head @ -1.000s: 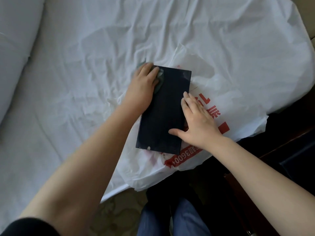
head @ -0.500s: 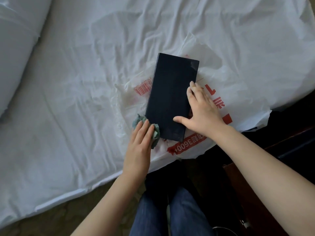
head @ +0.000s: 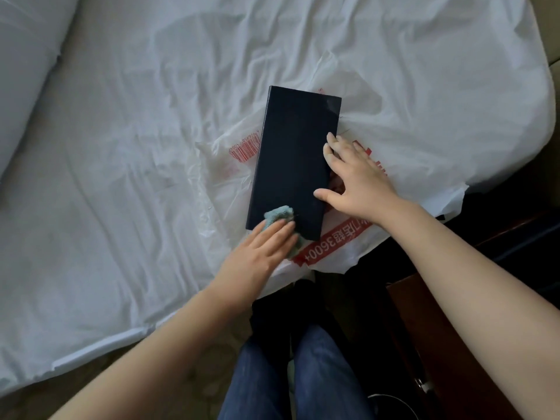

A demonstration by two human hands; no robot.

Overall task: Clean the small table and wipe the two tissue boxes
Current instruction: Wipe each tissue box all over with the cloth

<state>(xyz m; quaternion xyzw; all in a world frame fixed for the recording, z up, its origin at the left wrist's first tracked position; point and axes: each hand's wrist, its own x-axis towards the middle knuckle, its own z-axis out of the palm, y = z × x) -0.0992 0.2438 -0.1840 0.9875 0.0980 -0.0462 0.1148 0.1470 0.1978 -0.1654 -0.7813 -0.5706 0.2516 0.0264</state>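
A dark navy tissue box (head: 294, 153) lies flat on a white plastic bag (head: 409, 122) with red print, on the bed. My left hand (head: 260, 247) presses a small teal cloth (head: 277, 215) onto the box's near left corner, fingers flat over the cloth. My right hand (head: 354, 180) rests against the box's right edge, fingers spread, thumb on its top face, steadying it. Only one tissue box is in view.
A white wrinkled bed sheet (head: 136, 147) covers most of the view, with a pillow (head: 21, 71) at the far left. Dark wooden furniture (head: 439, 328) stands at the lower right. My legs in jeans (head: 291, 380) are below, over patterned carpet.
My left hand swept the cloth from the box's far left corner down its left side, then onto the near corner of the top face. My right hand stayed on the right edge.
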